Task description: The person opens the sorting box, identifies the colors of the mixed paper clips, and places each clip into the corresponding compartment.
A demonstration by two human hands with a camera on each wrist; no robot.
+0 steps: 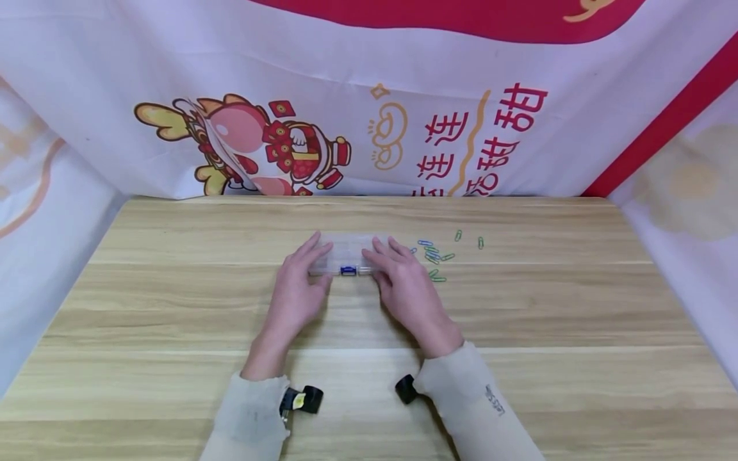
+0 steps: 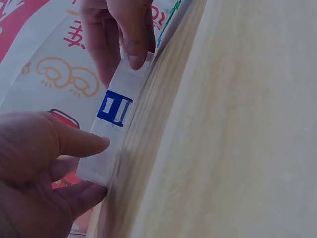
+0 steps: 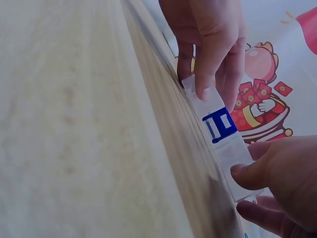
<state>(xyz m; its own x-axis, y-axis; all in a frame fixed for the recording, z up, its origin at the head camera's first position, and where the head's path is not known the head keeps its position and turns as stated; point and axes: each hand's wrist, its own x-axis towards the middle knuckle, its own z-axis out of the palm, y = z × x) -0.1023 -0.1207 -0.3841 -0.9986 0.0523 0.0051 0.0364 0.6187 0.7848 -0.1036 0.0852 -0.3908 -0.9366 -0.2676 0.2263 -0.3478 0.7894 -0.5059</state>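
Note:
A small clear plastic box [image 1: 346,251] with a blue latch [image 1: 348,270] on its front lies flat on the wooden table [image 1: 173,307]. My left hand [image 1: 319,257] holds its left end, fingers over the lid and thumb at the front edge. My right hand [image 1: 382,259] holds the right end the same way. In the left wrist view the left hand [image 2: 98,166] pinches the box [image 2: 113,130] beside the latch [image 2: 115,108]. The right wrist view shows the right hand [image 3: 242,191] pinching the box [image 3: 225,148] below the latch [image 3: 219,125].
Several coloured paper clips [image 1: 435,257] lie scattered on the table just right of the box. A printed banner [image 1: 369,115] hangs behind the far edge and cloth walls close both sides. Bare wood stretches to the left, right and front.

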